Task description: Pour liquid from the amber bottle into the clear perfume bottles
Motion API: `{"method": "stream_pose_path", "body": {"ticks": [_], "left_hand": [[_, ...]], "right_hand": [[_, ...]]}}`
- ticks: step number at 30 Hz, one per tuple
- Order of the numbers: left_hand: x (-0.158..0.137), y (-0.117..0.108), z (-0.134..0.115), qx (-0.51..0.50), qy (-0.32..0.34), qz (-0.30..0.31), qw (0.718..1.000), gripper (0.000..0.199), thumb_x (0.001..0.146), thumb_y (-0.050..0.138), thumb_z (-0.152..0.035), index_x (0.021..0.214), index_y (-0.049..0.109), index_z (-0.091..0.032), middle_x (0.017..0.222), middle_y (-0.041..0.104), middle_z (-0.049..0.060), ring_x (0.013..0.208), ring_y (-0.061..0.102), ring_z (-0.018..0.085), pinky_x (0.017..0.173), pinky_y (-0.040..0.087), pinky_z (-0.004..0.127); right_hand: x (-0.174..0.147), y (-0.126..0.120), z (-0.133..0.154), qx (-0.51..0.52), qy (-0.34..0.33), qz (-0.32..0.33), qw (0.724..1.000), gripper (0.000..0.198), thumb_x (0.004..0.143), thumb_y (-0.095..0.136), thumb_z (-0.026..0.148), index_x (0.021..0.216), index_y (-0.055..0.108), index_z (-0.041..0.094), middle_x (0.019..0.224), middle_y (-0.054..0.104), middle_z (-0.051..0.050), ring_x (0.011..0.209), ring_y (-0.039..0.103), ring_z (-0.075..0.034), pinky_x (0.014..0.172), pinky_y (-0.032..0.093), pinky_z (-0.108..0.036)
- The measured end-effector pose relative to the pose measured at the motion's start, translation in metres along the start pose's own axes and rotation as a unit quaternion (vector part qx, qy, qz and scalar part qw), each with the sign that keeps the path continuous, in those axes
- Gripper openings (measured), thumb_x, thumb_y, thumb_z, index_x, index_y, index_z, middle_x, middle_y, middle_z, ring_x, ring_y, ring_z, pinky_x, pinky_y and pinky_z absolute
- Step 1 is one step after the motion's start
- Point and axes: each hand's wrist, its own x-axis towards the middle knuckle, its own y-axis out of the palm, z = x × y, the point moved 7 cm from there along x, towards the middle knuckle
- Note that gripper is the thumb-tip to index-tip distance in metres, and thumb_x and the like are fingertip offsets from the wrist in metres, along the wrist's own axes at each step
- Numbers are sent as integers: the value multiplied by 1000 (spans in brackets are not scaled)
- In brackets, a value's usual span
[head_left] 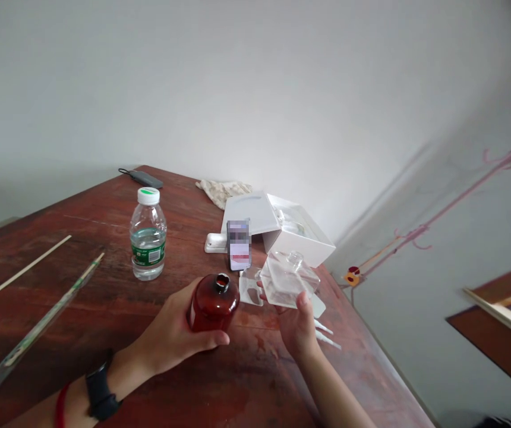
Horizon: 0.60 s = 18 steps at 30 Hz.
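My left hand [183, 324] is wrapped round a reddish-brown bottle [216, 304], which is uncapped, with its dark neck pointing up. In my right hand [297, 324] is a clear, square-bodied bottle [289, 279] with a short neck, held tilted between thumb and fingers. The two bottles are apart, side by side above the table. Behind them a phone [239, 246] stands upright with a lit, blurred screen. A clear flat plastic piece [252, 288] lies between the phone and my right hand. White pointed nozzles [327, 339] lie partly behind my right wrist.
A water bottle [148, 238] with a green label stands on the reddish wooden table [108, 285]. Wooden sticks [21, 273] and a wrapped pair of chopsticks [46, 324] lie at left. An open white box [302, 235], a cloth [224, 191] and a grey pouch [145, 178] are at the back.
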Motion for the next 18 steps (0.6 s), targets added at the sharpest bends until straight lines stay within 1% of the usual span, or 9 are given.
{"method": "stream_pose_path", "body": {"ticks": [3,7,10,13,16,18], "left_hand": [[0,-6,1,46,6,-53,997,68,80,90,-53,134,62,-23,126,75,8,114,71,32,101,55,40],[0,-9,-1,75,5,-83,994,64,81,89,-51,131,63,-23,122,76,7,109,73,30,101,56,41],[0,-8,-1,82,4,-83,993,63,80,90,-51,130,63,-23,122,76,7,108,74,29,100,57,39],[-1,-7,-1,80,13,-73,994,68,78,91,-53,133,63,-25,126,76,6,111,74,29,100,58,37],[-1,-7,-1,90,18,-71,993,71,77,91,-56,134,63,-25,128,76,6,113,74,30,99,58,37],[-1,-7,1,97,15,-72,993,71,77,91,-57,133,63,-24,127,76,7,113,74,30,99,58,37]], "right_hand": [[-3,7,4,5,16,-20,1000,69,76,81,63,135,70,28,124,79,-9,106,76,-37,91,60,-52],[-6,13,3,32,68,-4,997,71,77,82,60,137,68,25,127,78,-10,107,77,-36,88,63,-50],[-9,15,2,53,102,11,993,73,78,83,59,140,65,25,126,79,-10,107,77,-37,91,63,-51],[-10,21,5,72,112,14,991,75,78,84,58,143,63,25,118,81,-10,105,78,-37,92,63,-54],[-10,29,7,81,123,14,989,76,77,84,59,141,64,23,112,81,-11,102,78,-39,91,62,-59],[-11,32,8,81,126,-1,989,73,76,84,60,136,67,23,111,81,-12,98,78,-40,87,63,-61]]}}
